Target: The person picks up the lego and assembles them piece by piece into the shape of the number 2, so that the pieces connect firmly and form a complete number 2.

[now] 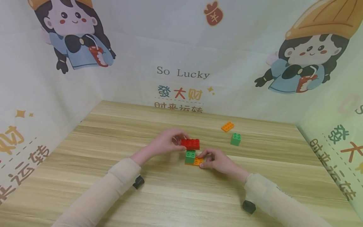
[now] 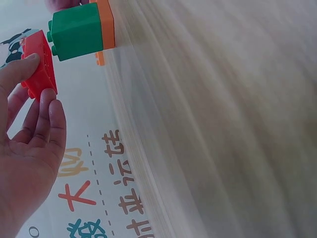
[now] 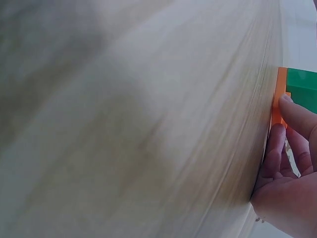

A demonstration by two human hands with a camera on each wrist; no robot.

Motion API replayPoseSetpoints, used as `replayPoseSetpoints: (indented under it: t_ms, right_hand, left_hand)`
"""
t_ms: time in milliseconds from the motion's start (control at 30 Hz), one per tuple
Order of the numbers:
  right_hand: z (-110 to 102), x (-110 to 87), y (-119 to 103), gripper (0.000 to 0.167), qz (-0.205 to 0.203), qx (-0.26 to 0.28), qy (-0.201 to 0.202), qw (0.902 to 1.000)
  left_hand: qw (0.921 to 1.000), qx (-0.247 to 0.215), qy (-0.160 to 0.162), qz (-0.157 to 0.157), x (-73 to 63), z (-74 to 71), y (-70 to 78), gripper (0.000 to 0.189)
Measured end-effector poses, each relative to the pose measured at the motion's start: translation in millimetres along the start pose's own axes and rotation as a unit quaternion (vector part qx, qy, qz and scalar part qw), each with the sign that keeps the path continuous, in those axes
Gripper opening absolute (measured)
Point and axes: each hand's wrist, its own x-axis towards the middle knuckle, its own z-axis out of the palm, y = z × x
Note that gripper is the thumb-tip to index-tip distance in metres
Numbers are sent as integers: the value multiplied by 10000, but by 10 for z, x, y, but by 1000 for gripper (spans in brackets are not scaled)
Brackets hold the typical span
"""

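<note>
My left hand (image 1: 168,141) pinches a red toy building brick (image 1: 190,144) between thumb and fingers. In the left wrist view the red brick (image 2: 40,64) hangs apart from a green brick (image 2: 77,31). That green brick (image 1: 190,156) stands upright on the left part of a flat orange brick (image 1: 197,161), which lies on the table. From the right, my right hand (image 1: 217,160) grips the free end of the orange brick. The right wrist view shows the thumb and fingers at the orange brick's edge (image 3: 280,94), with the green brick (image 3: 303,89) beyond.
Farther back on the wooden table (image 1: 127,126), a second flat orange brick (image 1: 227,126) and a second green brick (image 1: 236,139) lie to the right. A printed cloth (image 1: 181,47) stands around the back and sides. Black devices (image 1: 249,206) sit under the wrists.
</note>
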Motion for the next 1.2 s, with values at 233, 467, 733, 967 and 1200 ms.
replayPoseSetpoints:
  t_ms: [233,467,733,967,1200]
  right_hand:
    - [5,3,-3,25,-16,83,-5,10000]
    - [7,19,28,25,-108,75,-3,9999]
    - [5,22,30,23,-53,129,3,9999]
    - [1,32,24,23,7,-47,39,10000]
    - [-3,12,-6,25,7,-68,49,10000]
  left_hand:
    - [10000,-19,29,87,12,17,36,36]
    - [9998,-57,5,171,20,21,56,35]
    - [9997,-76,-6,227,33,48,54,36]
    - [9998,-121,-101,144,14,74,75,37]
    - [9996,-217,-176,57,-15,112,66,38]
